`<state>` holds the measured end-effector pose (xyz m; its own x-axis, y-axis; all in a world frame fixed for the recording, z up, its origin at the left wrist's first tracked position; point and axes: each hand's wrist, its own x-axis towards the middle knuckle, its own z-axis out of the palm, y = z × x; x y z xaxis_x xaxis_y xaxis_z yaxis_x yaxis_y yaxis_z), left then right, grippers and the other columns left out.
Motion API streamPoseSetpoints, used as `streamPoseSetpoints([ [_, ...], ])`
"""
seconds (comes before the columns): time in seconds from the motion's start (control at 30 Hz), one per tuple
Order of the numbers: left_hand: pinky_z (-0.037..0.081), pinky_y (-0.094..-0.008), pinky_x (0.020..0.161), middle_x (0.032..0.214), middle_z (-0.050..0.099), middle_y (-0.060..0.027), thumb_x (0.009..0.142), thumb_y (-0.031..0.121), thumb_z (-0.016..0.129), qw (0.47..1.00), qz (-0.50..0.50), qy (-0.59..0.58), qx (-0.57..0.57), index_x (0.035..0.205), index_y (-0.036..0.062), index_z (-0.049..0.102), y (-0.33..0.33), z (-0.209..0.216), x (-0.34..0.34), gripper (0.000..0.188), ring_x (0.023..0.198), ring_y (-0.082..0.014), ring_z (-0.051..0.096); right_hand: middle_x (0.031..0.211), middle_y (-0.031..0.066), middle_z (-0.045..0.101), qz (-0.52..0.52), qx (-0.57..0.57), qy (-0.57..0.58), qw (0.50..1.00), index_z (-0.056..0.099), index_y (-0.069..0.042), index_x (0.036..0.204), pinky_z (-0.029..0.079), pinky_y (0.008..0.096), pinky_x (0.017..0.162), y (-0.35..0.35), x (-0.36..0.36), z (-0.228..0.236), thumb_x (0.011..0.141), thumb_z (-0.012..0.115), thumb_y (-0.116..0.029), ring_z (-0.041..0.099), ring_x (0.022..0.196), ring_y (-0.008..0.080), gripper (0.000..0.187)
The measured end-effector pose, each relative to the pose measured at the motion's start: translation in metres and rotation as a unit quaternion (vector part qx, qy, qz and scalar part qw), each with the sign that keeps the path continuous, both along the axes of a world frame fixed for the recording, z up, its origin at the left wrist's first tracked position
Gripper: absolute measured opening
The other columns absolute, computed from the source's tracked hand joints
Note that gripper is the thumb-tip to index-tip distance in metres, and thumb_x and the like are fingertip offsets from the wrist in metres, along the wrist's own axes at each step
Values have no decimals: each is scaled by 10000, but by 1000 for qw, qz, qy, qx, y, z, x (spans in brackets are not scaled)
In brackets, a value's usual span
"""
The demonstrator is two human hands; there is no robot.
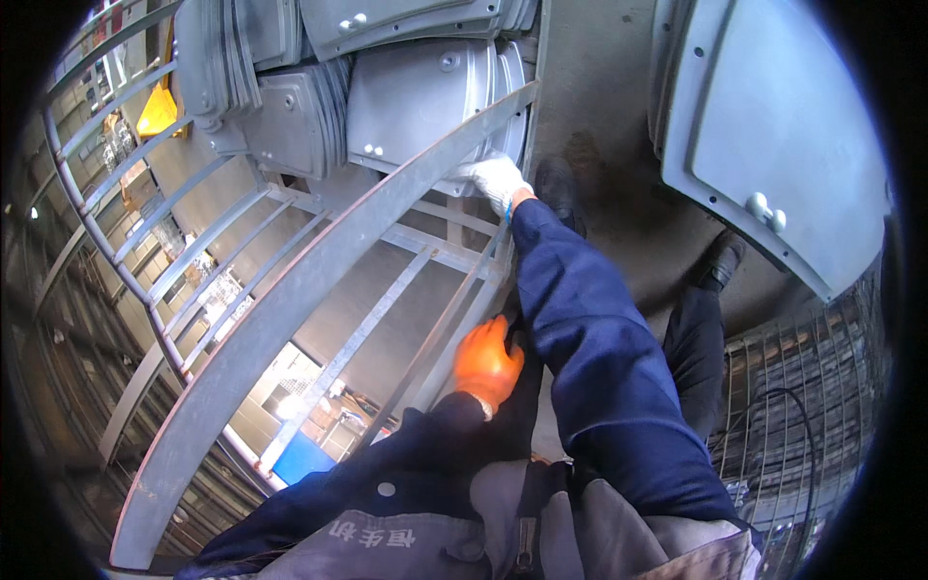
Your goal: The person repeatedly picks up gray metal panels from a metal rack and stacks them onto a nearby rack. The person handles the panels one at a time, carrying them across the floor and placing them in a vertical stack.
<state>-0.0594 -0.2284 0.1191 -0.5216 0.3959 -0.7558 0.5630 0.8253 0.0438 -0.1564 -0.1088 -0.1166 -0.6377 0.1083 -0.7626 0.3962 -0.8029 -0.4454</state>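
My right hand [498, 181], in a white glove, reaches forward on a blue sleeve and grips the lower edge of a grey metal panel [416, 106]. That panel stands in a stack of similar panels inside a steel bar rack [290, 309]. My left hand [486, 362], in an orange glove, is closed on a bar of the rack's near side, close to my body. A wide flat rail of the rack runs diagonally across the view between me and the panels.
Another large grey panel [773, 126] with two knobs leans at the right. My black shoes [720, 259] stand on a concrete floor [599, 106]. Wire mesh [802, 416] with a black cable lies at the lower right. More grey panels [290, 121] fill the rack's far left.
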Motion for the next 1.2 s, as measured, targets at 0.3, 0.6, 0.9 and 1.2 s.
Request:
streamPoseSetpoints([
  [0.3,454,-425,991,1208,627,-214,840,196,663,998,54,-31,-17,1245,27,599,-33,7,3,443,1151,-399,570,911,159,744,-103,18,57,993,713,27,993,541,370,785,-54,-12,62,772,721,-291,712,839,280,387],
  [0.6,453,-371,1025,1292,618,-141,890,337,704,931,341,-125,28,1326,19,537,-49,0,-5,565,1200,-295,585,907,162,734,-113,-209,12,971,740,53,955,521,347,752,-77,10,137,694,793,-208,689,824,241,373],
  [0.9,474,-328,952,1198,674,-117,908,317,657,971,195,-109,-85,1187,41,637,-69,-25,-1,393,1110,-242,637,818,140,712,-165,-99,45,980,734,22,892,517,335,725,-37,36,185,770,702,-125,670,765,215,194],
  [1.2,474,-365,960,1259,637,-143,859,321,660,986,3,-48,-162,1251,57,596,-72,-40,24,477,1163,-281,611,1055,224,697,35,-78,-53,995,728,-5,1014,500,390,870,-36,67,237,795,696,-217,662,984,333,306],
])
